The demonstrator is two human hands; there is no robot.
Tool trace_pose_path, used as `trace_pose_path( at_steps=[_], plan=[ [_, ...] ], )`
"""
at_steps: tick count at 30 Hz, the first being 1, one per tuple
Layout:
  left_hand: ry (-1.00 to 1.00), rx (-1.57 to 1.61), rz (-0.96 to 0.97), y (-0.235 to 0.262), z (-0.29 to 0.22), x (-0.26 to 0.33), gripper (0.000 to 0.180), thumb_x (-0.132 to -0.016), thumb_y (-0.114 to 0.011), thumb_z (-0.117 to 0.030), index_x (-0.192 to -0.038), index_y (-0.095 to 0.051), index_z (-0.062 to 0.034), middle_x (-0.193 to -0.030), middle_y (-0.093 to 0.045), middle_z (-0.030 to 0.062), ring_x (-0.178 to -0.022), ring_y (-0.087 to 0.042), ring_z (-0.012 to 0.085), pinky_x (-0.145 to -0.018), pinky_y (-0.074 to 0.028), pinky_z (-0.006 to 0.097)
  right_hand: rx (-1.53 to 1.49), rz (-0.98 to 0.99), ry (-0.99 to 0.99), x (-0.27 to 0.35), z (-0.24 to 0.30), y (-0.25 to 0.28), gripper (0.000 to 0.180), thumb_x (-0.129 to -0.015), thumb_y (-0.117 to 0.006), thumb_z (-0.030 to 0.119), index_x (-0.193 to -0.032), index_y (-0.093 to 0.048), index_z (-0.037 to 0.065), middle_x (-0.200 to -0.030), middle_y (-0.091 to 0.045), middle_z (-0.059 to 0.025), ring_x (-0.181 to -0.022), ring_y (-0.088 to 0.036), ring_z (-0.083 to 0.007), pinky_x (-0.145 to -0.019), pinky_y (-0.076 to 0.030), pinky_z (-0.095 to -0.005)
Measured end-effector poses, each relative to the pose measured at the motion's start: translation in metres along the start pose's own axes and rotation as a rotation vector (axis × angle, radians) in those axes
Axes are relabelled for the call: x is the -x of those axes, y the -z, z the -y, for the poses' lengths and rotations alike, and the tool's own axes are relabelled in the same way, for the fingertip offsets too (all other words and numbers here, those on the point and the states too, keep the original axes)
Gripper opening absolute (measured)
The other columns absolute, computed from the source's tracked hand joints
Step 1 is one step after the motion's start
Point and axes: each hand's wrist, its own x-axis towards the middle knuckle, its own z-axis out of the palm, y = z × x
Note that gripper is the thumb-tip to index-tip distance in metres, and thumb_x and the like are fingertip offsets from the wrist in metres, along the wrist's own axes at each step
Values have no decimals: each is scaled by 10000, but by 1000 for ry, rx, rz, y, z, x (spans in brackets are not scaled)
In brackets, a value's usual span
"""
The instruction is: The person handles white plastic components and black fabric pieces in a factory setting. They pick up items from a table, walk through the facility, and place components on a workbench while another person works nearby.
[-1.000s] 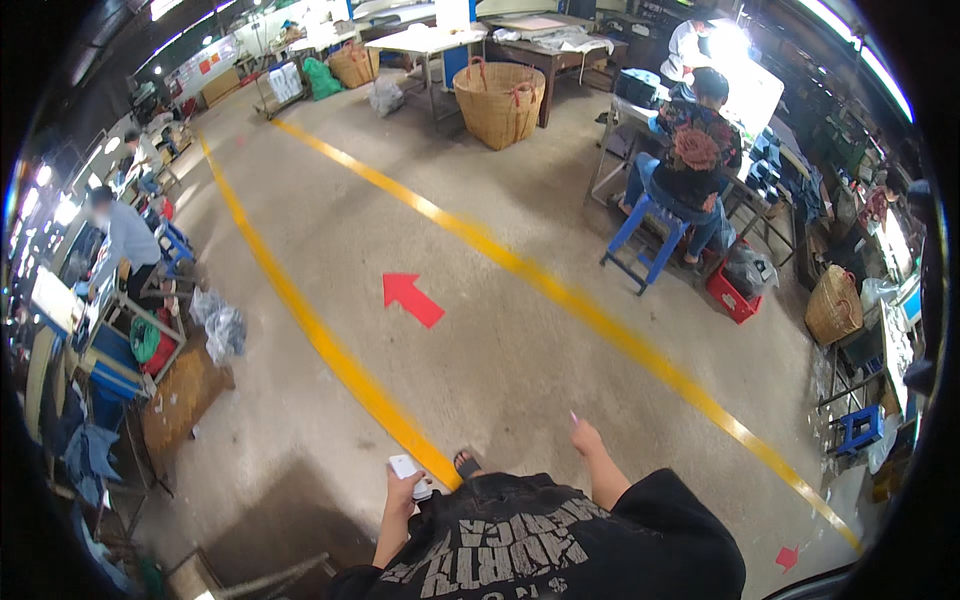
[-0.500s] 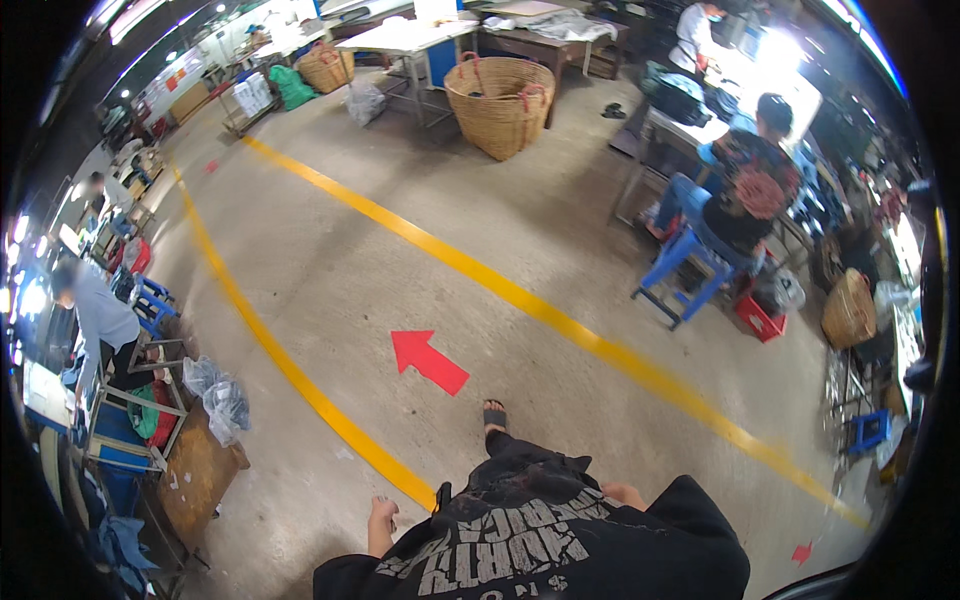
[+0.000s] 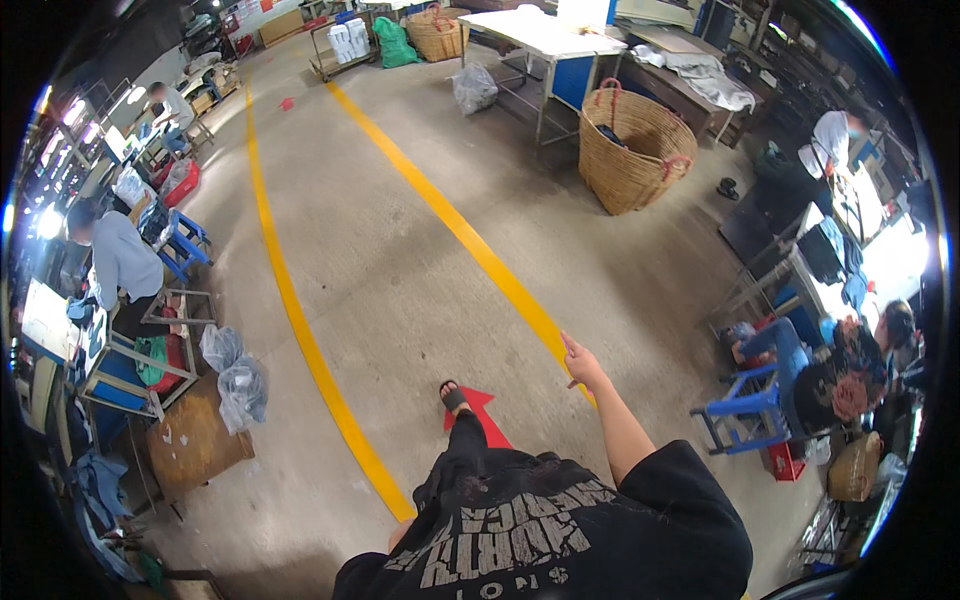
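I am walking over a grey concrete floor between two yellow lines [image 3: 300, 320]. My right hand [image 3: 583, 365] swings out in front at the right, over the right yellow line [image 3: 480, 250], with loose fingers and nothing in it. Only a sliver of my left hand [image 3: 399, 535] shows beside my black printed shirt [image 3: 530, 530], so what it holds is hidden. My foot in a black sandal [image 3: 452, 397] steps beside a red arrow [image 3: 485, 418] painted on the floor.
A large wicker basket [image 3: 632, 150] stands ahead at the right by a table [image 3: 545, 35]. A seated person [image 3: 850, 375] and a blue stool [image 3: 745, 400] are at the right. At the left are a person at a workbench [image 3: 120, 260], plastic bags [image 3: 235, 375] and a brown board [image 3: 195, 440].
I have moved forward along the lane and the view has turned. The red arrow is now at my foot. My right hand has swung forward, and my left hand has dropped behind my body.
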Motion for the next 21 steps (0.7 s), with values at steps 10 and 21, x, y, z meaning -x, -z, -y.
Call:
trace_pose_path(
  at_steps=[10,21],
  plan=[
    [38,-352,-83,26,-422,-267,722,-944,-525,-667,-1448,-423,-160,-1059,-598,163,-702,-622,293,-570,-565,437,-70,471,-532,-153,-27,-53,217,-942,-502,231,-1117,-631,216,-653,-523,13,-548,-530,-145,-518,-490,-308],
    [82,-298,213,-42,-841,-427,374,-1041,-402,-518,-1168,-517,-186,-733,-589,125,-628,-641,288,-596,-581,490,-162,-130,-79,-375,199,-34,387,-958,-654,426,-1012,-636,44,-731,-557,-32,-594,-581,-226,-690,-566,-383]
  ],
)
